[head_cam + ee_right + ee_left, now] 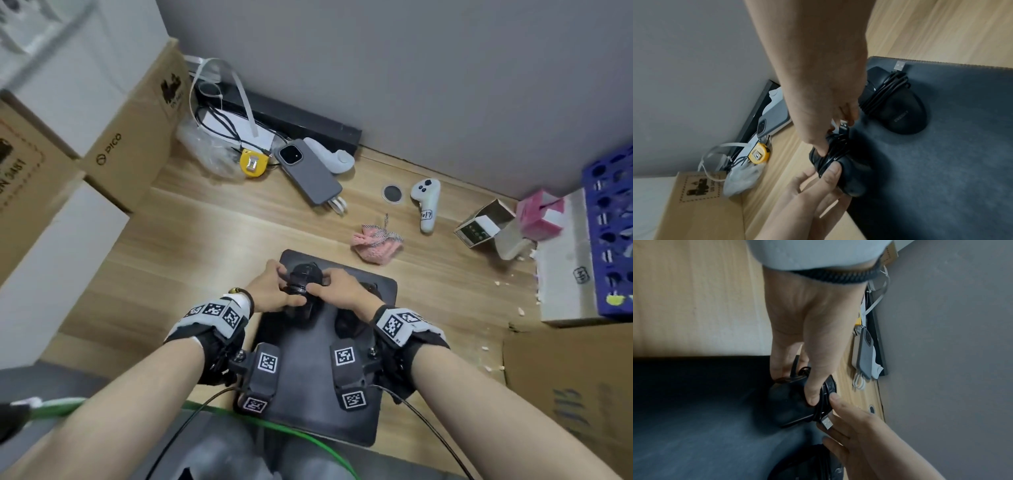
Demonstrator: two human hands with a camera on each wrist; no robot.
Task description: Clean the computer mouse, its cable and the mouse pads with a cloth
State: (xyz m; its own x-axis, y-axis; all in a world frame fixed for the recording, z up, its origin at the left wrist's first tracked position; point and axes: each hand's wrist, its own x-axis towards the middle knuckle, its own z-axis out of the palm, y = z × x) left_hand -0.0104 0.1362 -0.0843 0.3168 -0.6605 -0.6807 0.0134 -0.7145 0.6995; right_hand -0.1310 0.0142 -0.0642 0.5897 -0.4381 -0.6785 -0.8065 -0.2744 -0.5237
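A black mouse with its cable wound round it sits over the far left corner of the black mouse pad. My left hand grips the mouse from the left, thumb across its body. My right hand pinches the wound cable from the right, and the USB plug lies against its fingers. A second black mouse, also cable-wrapped, rests on the pad further right. The pink cloth lies crumpled on the wooden desk beyond the pad, untouched.
A grey phone, yellow tape measure, white controller and cables lie along the far wall. Cardboard boxes stand at the left. At the right are a pink tissue box and a blue rack.
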